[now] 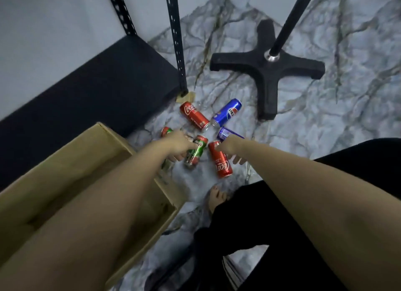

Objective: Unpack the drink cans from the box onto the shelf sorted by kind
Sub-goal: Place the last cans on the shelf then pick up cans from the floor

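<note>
Red cans (194, 116), blue can (227, 112), grey-veined marble floor (325, 138).

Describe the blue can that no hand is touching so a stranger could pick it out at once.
Start at the black cross-shaped stand base on the marble floor. Just below-left of it lies the blue Pepsi can, on its side, right of a red Coca-Cola can. Unlike the other blue can, it is fully visible, clear of both hands.

Bare floor (325, 138) lies open right of the cans (195, 117); the box (65, 171) walls their left, the shelf post (180, 62) and stand base (269, 73) crowd beyond.
</note>
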